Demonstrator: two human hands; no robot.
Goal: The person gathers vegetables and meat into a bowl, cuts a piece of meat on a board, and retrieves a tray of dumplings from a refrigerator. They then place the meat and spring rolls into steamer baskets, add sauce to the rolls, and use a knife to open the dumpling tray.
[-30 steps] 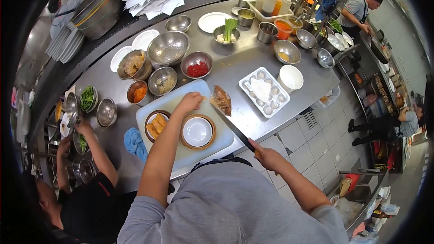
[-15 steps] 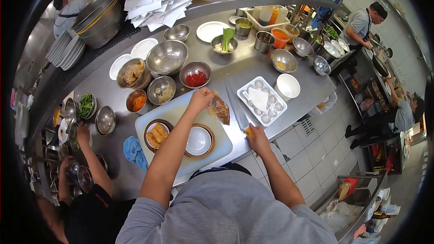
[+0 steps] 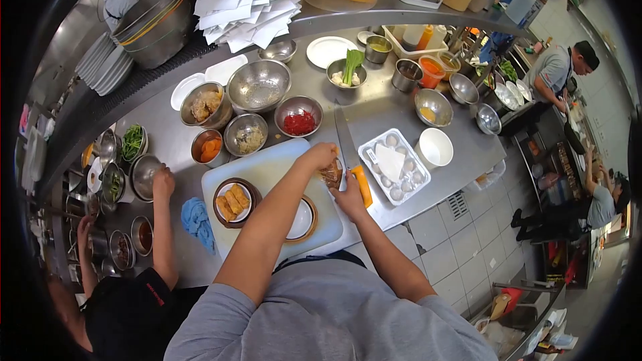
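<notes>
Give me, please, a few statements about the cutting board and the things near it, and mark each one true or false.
1. The knife lies on the steel counter, out of the right hand. True.
2. Both hands are at the brown bagged food. True; the left hand is at its top.
3. The bowl with red sauce stands on the white cutting board. False; it stands on the counter behind the board.
4. The small dish with fried pieces is on the counter beside the egg tray. False; it is on the cutting board.
</notes>
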